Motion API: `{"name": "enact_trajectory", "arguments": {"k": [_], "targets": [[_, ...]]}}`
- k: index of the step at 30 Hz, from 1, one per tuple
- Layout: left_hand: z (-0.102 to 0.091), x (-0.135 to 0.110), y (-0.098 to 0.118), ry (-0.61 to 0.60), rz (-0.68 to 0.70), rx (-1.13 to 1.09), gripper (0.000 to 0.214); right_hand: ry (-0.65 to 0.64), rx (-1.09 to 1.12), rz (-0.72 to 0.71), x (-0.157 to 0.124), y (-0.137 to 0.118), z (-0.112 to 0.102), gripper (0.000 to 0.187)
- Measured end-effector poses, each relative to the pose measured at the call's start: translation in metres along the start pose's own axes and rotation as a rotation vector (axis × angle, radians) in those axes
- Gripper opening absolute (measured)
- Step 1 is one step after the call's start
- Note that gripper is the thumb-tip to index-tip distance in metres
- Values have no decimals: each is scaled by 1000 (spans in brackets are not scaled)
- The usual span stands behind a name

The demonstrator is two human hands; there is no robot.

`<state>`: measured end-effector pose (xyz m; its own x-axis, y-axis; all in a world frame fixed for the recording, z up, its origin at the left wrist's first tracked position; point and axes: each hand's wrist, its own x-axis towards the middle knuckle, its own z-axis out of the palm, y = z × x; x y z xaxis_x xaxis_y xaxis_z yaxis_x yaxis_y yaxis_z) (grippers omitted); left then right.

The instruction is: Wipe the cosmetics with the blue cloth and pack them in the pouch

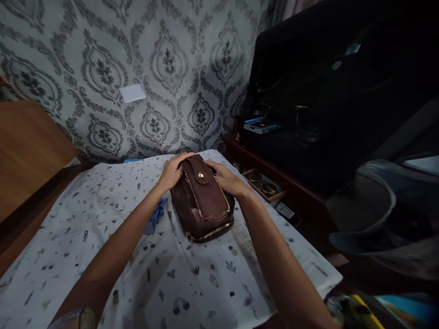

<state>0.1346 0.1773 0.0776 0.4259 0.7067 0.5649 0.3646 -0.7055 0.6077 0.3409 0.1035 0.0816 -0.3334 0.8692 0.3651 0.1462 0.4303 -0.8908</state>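
A brown leather bag with gold zippers and a snap tab lies on a white patterned cloth that covers a table. My left hand grips the bag's far left end, fingers curled over its top. On the far right end rests my right hand, its fingers wrapped over the top by the snap tab. A small blue cloth lies on the table under my left forearm, beside the bag.
Patterned wallpaper rises behind the table, with a wooden board at left. A dark wooden shelf with small items and a large black case stand at right. Grey bundled things sit at right front.
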Motion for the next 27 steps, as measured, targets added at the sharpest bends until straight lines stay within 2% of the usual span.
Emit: {"name": "enact_trajectory", "arguments": {"k": [5, 8, 10, 13, 20, 27], "targets": [[2, -39, 45, 6, 102, 210, 53, 22, 14, -15, -5, 7, -3, 63], [4, -63, 70, -39, 242, 320, 56, 46, 9, -13, -5, 11, -3, 60], [8, -75, 80, -76, 371, 409, 55, 64, 0, -20, -5, 14, -3, 58], [16, -85, 82, -92, 490, 498, 53, 89, -2, -39, -5, 17, -4, 53], [23, -88, 78, -94, 451, 523, 62, 230, -139, -70, -14, 24, -5, 48], [22, -88, 80, -146, 457, 517, 65, 309, -333, -54, -32, 9, 12, 53]]}}
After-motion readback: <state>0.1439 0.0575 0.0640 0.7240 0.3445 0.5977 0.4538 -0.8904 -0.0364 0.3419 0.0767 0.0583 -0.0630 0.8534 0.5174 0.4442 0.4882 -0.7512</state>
